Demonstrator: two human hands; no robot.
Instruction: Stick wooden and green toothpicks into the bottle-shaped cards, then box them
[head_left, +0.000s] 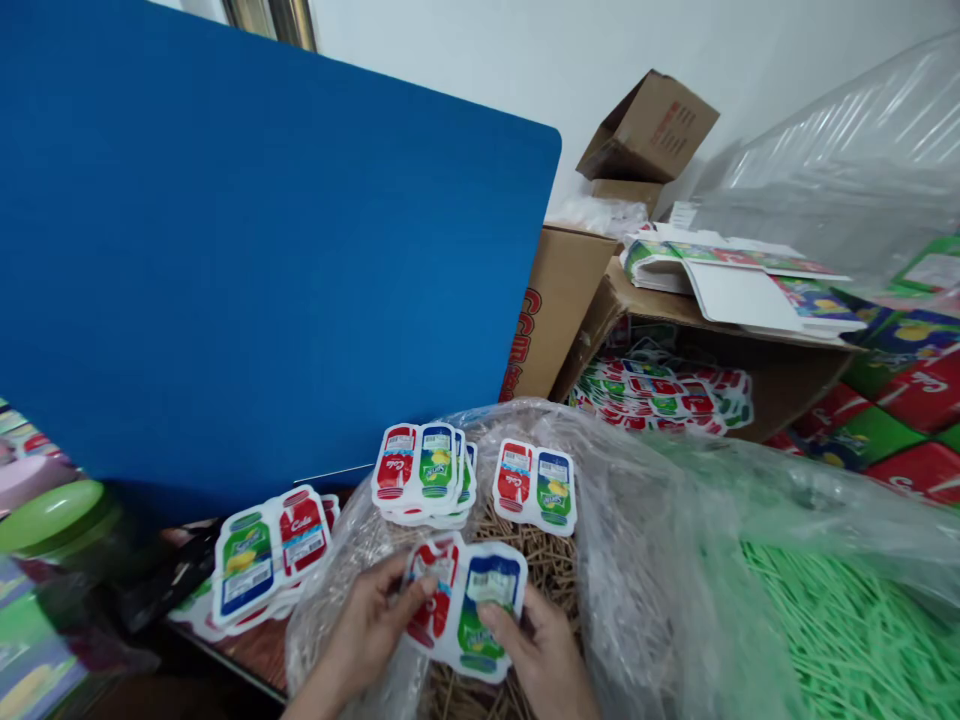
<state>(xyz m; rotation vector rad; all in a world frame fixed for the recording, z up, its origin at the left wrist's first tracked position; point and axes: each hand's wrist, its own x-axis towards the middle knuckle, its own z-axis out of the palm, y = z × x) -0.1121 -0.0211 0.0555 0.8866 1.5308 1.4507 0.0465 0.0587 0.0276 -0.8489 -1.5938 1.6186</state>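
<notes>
Between my two hands is a white-edged card (466,607) with a red cola can and a green-and-blue can on it. My left hand (375,622) pinches its left side, thumb on the red can. On the right side my right hand (536,645) grips it, thumb on the green can. Beyond it a small stack of similar cards (424,472) and a single card (534,485) rest on brown shredded paper (551,560) in a clear plastic bag (637,560). More cards (271,555) are piled to the left.
A large blue panel (277,240) rises ahead. Behind the bag, an open carton (780,375) on its side holds many cards. Green shredded filler (855,630) lies at the right, a green-lidded container (52,515) at the left.
</notes>
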